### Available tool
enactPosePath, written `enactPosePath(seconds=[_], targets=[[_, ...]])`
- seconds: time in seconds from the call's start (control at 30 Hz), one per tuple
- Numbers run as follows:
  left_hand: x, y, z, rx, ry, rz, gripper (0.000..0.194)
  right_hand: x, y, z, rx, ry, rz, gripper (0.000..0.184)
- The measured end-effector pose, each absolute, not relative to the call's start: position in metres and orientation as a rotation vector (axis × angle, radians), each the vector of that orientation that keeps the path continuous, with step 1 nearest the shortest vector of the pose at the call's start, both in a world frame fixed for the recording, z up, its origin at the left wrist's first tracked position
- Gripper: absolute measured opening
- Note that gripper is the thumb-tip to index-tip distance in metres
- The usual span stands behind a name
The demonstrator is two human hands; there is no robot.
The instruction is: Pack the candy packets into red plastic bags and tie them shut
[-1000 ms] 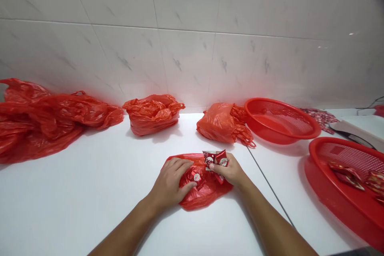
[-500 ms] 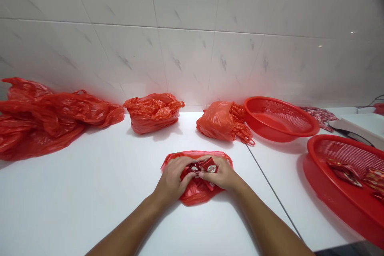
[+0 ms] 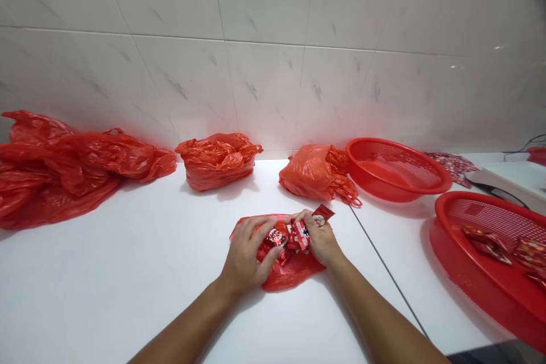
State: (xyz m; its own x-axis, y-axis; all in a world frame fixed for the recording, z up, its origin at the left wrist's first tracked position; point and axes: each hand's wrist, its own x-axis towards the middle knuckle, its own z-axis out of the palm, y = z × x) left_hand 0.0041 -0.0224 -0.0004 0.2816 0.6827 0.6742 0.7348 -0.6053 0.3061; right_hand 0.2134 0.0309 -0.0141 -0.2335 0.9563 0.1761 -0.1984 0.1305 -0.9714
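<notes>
A small red plastic bag (image 3: 286, 273) lies flat on the white counter in front of me. My left hand (image 3: 247, 253) presses on its left part, fingers curled around a red wrapped candy (image 3: 273, 237). My right hand (image 3: 318, 237) pinches several red candy packets (image 3: 303, 231) over the bag's right part, one packet end sticking up toward the wall.
Along the tiled wall lie a big heap of red bags (image 3: 63, 168), a filled red bag (image 3: 217, 161) and another filled bag (image 3: 318, 173). Two red plastic baskets (image 3: 398, 170) (image 3: 490, 250) stand at the right, the nearer one holding several candy packets (image 3: 503, 242).
My right hand has turned the packets and lifted them slightly, so one end now points up and right. My left hand has shifted a little over the bag.
</notes>
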Motion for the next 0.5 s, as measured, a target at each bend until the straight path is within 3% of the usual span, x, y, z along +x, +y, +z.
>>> enactPosePath(seconds=[0.1,0.37,0.5], targets=[[0.012,-0.028,0.0,-2.575,-1.213,-1.253,0.06,0.205,0.023,-0.011,-0.803,-1.434,1.314,0.05],[0.015,-0.024,-0.005,-2.635,-1.299,-1.309,0.058,0.199,0.017,-0.009,-0.807,-1.479,1.32,0.049],[0.017,-0.026,-0.001,-2.64,-1.354,-1.295,0.048,0.195,0.018,-0.016,-0.867,-1.345,1.459,0.052]])
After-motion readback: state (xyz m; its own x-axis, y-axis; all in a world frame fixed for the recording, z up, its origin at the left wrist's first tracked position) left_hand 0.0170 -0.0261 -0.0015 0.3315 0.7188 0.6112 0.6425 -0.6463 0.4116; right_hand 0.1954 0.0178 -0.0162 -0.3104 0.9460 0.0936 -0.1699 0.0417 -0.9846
